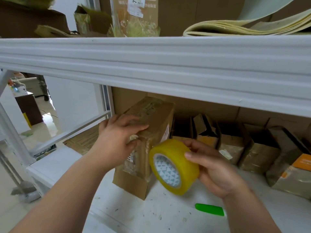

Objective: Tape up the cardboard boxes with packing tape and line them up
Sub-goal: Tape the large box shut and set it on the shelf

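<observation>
Left hand flat on box with illegible label, right hand pinching tape with triangle-patterned core.

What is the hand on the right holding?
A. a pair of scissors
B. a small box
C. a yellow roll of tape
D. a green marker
C: the right hand grips the yellow roll of tape beside the cardboard box, while the green marker lies untouched on the shelf.
</observation>
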Tool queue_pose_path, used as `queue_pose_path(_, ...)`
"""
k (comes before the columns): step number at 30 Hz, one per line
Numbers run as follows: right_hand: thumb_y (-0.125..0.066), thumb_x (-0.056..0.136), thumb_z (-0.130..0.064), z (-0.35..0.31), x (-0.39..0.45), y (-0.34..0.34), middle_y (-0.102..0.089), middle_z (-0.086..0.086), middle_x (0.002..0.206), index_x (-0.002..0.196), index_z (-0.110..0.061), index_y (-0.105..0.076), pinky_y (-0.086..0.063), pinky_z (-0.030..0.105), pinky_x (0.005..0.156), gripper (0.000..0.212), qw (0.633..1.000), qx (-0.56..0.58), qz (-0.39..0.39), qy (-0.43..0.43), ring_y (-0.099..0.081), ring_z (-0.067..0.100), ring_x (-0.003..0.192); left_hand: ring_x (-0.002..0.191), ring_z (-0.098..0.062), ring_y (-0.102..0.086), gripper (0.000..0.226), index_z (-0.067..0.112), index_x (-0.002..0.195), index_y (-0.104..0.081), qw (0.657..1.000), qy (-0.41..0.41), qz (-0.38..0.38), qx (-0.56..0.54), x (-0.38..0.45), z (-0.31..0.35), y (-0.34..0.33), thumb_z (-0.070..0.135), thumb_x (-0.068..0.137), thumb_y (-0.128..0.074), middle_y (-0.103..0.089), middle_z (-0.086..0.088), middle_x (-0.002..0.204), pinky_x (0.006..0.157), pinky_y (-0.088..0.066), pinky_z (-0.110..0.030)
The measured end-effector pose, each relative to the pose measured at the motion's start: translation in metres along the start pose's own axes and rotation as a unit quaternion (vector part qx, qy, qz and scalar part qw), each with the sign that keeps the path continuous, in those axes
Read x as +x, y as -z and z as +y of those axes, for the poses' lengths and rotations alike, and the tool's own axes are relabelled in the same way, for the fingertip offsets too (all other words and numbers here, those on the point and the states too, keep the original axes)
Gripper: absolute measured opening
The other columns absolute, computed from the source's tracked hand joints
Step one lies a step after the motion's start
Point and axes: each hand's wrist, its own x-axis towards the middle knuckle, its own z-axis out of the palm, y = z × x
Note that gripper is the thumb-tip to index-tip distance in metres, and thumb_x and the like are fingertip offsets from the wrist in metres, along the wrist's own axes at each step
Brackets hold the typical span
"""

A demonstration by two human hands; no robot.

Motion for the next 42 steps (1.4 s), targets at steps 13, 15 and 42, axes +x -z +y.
queue_pose_path(13,-0.089,0.049,-0.062,0.023,0.005,-0.056,-0.072,0.004,0.117,0.109,-0.029,-0.073,-0.057,0.031,0.082,0.071,0.999,0.041,0.017,0.019,-0.068,0.021,0.109,0.109,-0.007,-0.052,0.068,0.034,0.120,-0.068,0.991,0.121,-0.021,-0.051,0.001,-0.007,0.022,0.076,0.069,-0.052,-0.059,0.013,0.125,0.086,-0.042,-0.026)
queue_pose_path(15,-0.086,0.064,-0.049,0.025,0.003,-0.059,-0.071,0.002,0.119,0.123,-0.025,-0.064,-0.055,0.032,0.087,0.068,1.000,0.022,-0.001,0.011,-0.067,0.019,0.110,0.100,-0.001,-0.053,0.052,0.032,0.117,-0.071,0.992,0.114,-0.017,-0.059,0.001,-0.011,0.027,0.062,0.075,-0.064,-0.064,0.015,0.120,0.085,-0.044,-0.024)
queue_pose_path(42,-0.064,0.079,-0.033,0.077,-0.010,-0.070,-0.074,0.004,0.101,0.108,-0.013,-0.068,-0.050,0.026,0.085,0.035,0.996,-0.064,0.009,-0.066,-0.067,0.014,0.091,0.130,-0.022,-0.046,0.065,0.021,0.139,-0.046,0.938,0.234,0.125,-0.222,-0.052,0.001,-0.008,0.047,0.085,-0.070,-0.048,-0.002,0.139,0.106,-0.041,-0.040)
